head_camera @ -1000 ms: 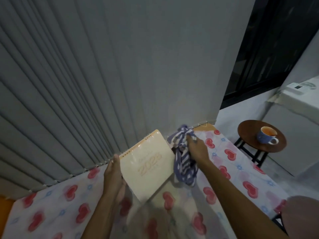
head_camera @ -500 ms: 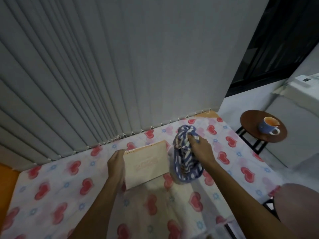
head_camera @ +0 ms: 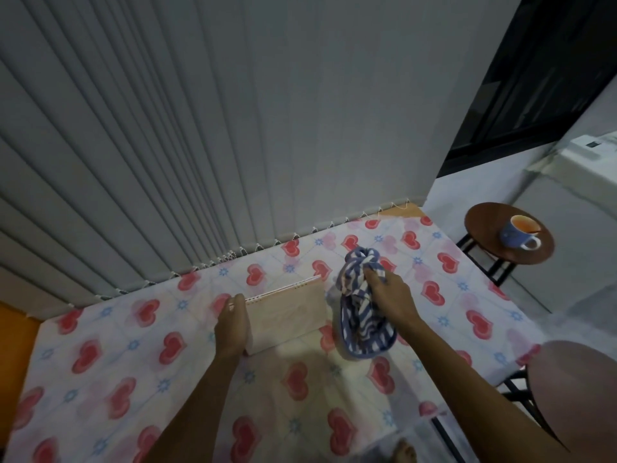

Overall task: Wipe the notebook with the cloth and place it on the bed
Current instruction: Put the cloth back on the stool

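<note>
Heart-print bed (head_camera: 133, 345) fills the lower view, w/ grey blinds (head_camera: 167, 145) behind it. Notebook (head_camera: 287, 315) sits low over the sheet, peach cover up, spiral binding on its far edge, tilted a bit. Near edge looks down at the sheet but can't tell if it's touching. Left hand (head_camera: 232, 324) grips the notebook's left edge, fingers wrapped round it. Just right of the notebook, right hand (head_camera: 390, 295) has fingers curled tight round a bunched blue-striped cloth (head_camera: 362, 325). The rest of the cloth hangs below the fist, apart from the cover. Far right of the notebook, off the bed: round stool (head_camera: 484, 235) w/ a cup (head_camera: 521, 232) on it. Notebook is prob. light & fairly stiff. Cover is likely smooth, so it could slip from a one-edge grip. Best hold = a plain side edge, not the wire binding, which may snag the cloth. Looks like the put-down step, nearly done.
</note>
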`<state>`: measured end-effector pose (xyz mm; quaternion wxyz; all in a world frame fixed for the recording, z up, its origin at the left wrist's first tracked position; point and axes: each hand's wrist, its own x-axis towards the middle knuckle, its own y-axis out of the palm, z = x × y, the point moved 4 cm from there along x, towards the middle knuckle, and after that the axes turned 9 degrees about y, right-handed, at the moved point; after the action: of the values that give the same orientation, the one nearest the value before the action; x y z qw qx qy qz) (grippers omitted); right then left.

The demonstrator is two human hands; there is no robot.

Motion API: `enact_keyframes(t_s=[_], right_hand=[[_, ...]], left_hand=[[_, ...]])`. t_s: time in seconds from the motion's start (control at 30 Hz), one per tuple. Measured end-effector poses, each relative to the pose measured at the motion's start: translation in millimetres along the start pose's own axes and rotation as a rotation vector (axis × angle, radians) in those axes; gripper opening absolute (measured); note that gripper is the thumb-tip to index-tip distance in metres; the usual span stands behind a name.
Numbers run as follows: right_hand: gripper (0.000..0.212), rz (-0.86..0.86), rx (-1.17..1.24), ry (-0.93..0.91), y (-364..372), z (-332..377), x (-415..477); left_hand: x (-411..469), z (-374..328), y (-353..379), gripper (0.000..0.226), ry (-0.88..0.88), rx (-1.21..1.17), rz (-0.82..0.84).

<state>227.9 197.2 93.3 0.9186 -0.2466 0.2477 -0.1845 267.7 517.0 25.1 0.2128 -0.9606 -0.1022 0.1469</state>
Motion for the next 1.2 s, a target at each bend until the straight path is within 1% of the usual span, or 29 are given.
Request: enact_keyframes(t_s=[0.1, 0.17, 0.27, 0.33, 0.47, 0.57, 0.67, 0.8, 0.9, 0.97, 1.03, 1.13, 1.2], right_hand=[[0.051, 0.020, -0.020, -0.009, 7, 0, -4], [0.050, 0.016, -0.034, -0.023, 11, 0, -7], [0.049, 0.019, -0.052, -0.028, 14, -1, -8], [0.050, 0.026, -0.069, -0.021, 16, -2, -8], [0.050, 0.036, -0.089, 0.000, 16, -4, -10], [0.049, 0.058, -0.075, 0.007, 14, -4, -12], [0.049, 0.070, -0.093, 0.001, 12, -3, -11], [0.049, 0.085, -0.102, -0.030, 6, -2, -6], [0.041, 0.046, -0.103, -0.099, -13, -9, -4], [0.033, 0.019, -0.108, -0.156, -34, -19, -3], [0.030, -0.013, -0.132, -0.179, -62, -33, 1], [0.023, -0.094, -0.200, -0.215, -114, -59, 3], [0.019, -0.141, -0.293, -0.223, -150, -85, 4]], left_hand=[[-1, 2, -1, 0.052, -0.050, 0.106, -0.011], [1, 2, -5, 0.053, -0.024, 0.200, -0.050], [3, 0, -9, 0.052, 0.169, 0.355, -0.061], [4, 0, -13, 0.056, 0.286, 0.435, -0.069], [4, -3, -16, 0.060, 0.413, 0.599, -0.028], [5, -9, -20, 0.063, 0.419, 0.639, -0.004], [6, -20, -23, 0.064, 0.420, 0.643, -0.015], [-3, -41, -13, 0.067, 0.507, 0.694, -0.042], [-20, -66, 21, 0.071, 0.618, 0.733, 0.027], [-37, -88, 55, 0.076, 0.715, 0.779, 0.085], [-58, -112, 96, 0.078, 0.832, 0.813, 0.149], [-98, -142, 165, 0.083, 1.003, 0.821, 0.302], [-127, -158, 212, 0.086, 1.081, 0.791, 0.402]])
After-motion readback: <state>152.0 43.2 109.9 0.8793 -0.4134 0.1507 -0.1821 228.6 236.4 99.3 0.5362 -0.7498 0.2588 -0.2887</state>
